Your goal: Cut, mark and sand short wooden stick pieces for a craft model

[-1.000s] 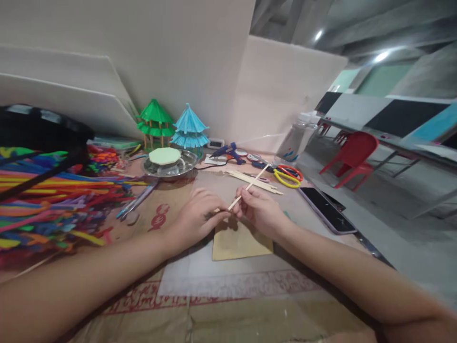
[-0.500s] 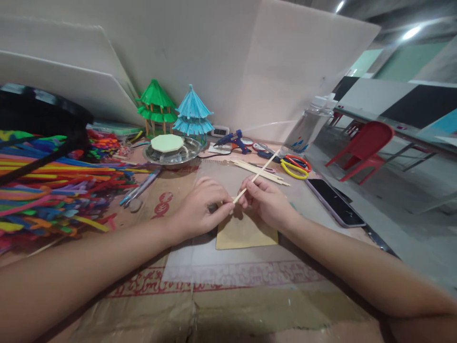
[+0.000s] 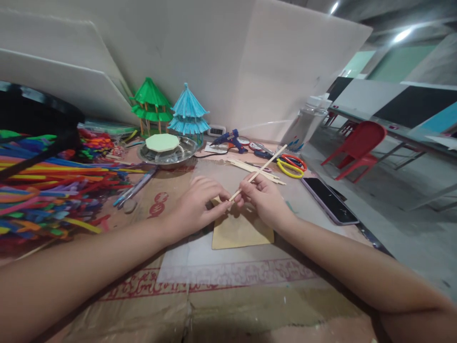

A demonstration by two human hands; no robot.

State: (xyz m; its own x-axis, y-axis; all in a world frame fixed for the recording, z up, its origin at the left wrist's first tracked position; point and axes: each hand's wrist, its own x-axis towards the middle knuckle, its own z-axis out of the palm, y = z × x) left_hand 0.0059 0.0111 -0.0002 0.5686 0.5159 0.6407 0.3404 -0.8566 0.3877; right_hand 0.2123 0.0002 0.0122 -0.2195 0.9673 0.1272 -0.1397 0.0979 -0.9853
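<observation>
Gripping a thin wooden stick (image 3: pixel 266 165) between them, our two hands meet over a yellow card (image 3: pixel 246 236) near the middle of the worktop (image 3: pixel 350 233). Over the last half second the change is slight: the stick leans a little further toward the worktop's right edge, and more of it shows beyond our right hand (image 3: pixel 266 197), its upper end now appearing nearer the looped red and yellow handles (image 3: pixel 293 175). Our left hand (image 3: pixel 200 200) has barely shifted, thumb and forefinger pinching the lower end, while the right hand's thumb and fingers clasp the stick a little higher up. Neither has let go. We judge this a small adjustment of the grip rather than a new step, with the stick apparently not fixed to anything. Beneath our hands, the card lies flat on a pale sheet (image 3: pixel 193 267). More sticks (image 3: pixel 243 166) lie beyond the right hand, a glue gun (image 3: pixel 230 138) sits toward the far edge, and a phone (image 3: pixel 330 200) lies along the right edge. Toward the far left corner, a green paper house (image 3: pixel 150 93) and a blue paper house (image 3: pixel 188 107) stand side by side, unmoved.
</observation>
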